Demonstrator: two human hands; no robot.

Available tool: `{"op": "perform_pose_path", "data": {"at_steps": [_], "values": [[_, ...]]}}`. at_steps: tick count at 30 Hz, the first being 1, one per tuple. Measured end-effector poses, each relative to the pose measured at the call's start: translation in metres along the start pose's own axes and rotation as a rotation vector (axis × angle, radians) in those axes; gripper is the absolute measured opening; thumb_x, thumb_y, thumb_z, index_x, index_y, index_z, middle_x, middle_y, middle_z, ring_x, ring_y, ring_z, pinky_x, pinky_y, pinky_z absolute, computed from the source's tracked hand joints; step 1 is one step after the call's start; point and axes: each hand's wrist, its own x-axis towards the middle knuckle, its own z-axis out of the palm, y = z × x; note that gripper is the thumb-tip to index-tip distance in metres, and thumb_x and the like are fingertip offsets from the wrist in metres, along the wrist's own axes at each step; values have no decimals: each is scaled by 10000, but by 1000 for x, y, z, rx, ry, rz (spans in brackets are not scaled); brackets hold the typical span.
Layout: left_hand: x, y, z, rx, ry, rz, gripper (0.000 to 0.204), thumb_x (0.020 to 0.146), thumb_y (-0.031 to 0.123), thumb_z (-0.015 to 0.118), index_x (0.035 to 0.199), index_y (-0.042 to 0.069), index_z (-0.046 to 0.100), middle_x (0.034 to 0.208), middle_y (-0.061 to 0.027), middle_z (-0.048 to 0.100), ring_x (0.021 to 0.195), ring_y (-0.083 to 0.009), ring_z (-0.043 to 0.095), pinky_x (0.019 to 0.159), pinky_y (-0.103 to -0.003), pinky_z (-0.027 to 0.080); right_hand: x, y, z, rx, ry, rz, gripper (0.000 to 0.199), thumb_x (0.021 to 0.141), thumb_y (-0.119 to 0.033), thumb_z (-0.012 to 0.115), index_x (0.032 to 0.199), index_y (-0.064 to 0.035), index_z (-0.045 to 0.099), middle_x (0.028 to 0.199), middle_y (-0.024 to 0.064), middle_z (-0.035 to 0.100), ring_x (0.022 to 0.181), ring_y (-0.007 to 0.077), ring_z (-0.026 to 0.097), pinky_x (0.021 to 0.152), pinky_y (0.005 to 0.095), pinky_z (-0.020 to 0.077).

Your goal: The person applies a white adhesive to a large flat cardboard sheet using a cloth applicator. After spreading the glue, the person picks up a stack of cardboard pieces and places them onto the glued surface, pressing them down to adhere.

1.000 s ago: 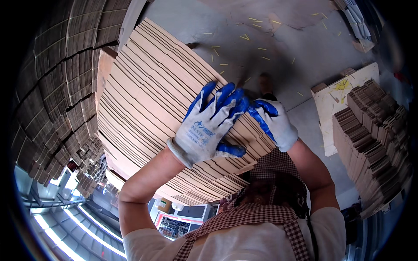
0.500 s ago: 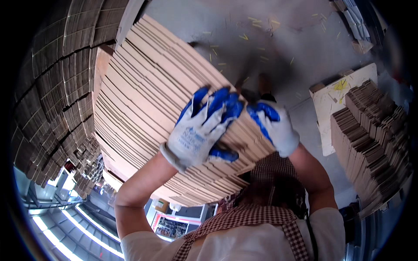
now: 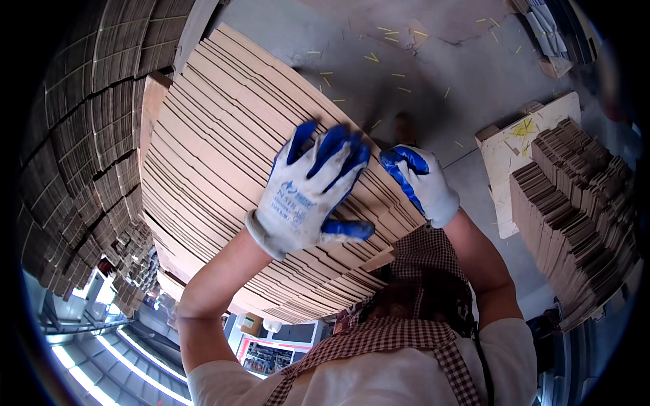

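In front of me stands a large block of tan cardboard sheets (image 3: 223,155), packed face to face with their edges showing as dark lines. My left hand (image 3: 308,193), in a white glove with blue-coated fingers, lies on those edges with fingers spread and thumb stretched to the side. At the right border of the block is my right hand (image 3: 421,183), gloved the same way. Its fingers are curled closed against the corner of the sheets; whatever they may hold is hidden.
Tall stacks of bundled cardboard (image 3: 74,135) rise along the left. To the right, another cardboard stack (image 3: 569,216) stands beside a pale board (image 3: 504,162) with yellow strips on it. More yellow strips (image 3: 372,57) are scattered over the grey floor (image 3: 305,34).
My left hand's fingers have spread wider on the sheets. My right hand has shifted slightly, its fingers now curled more tightly at the edge. The view has moved a little.
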Motion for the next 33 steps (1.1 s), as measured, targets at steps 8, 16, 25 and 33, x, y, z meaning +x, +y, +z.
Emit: {"op": "perform_pose_path", "data": {"at_steps": [8, 16, 25, 33], "values": [[22, -9, 8, 87, 88, 40, 595, 876, 465, 647, 1361, 126, 580, 1367, -104, 516, 1350, -308, 458, 1173, -642, 229, 2, -6, 0, -5, -39, 32, 153, 985, -128, 596, 1009, 5, 667, 723, 41, 626, 608, 90, 566, 579, 247, 465], [18, -14, 9, 101, 148, 65, 504, 855, 379, 666, 1294, 134, 627, 1284, -87, 565, 1294, -292, 503, 1168, -637, 245, 4, -12, 4, -90, 32, -107, 127, 972, -102, 596, 973, 8, 659, 721, 82, 637, 607, 132, 587, 586, 271, 480], [14, -12, 12, 46, 185, 44, 536, 838, 343, 677, 1314, 103, 617, 1389, -96, 512, 1352, -309, 460, 1152, -643, 266, 0, 1, -5, 41, -34, 68, 176, 989, -99, 570, 1085, 9, 671, 749, 49, 655, 618, 78, 575, 561, 234, 468], [-2, -11, -5, 41, 75, 50, 499, 829, 246, 671, 1302, 95, 624, 1403, -103, 540, 1410, -320, 415, 1164, -626, 265, -7, 0, -4, 165, -206, 257, 234, 938, -147, 698, 1124, -6, 690, 885, 41, 712, 766, 61, 613, 694, 247, 514]]}}
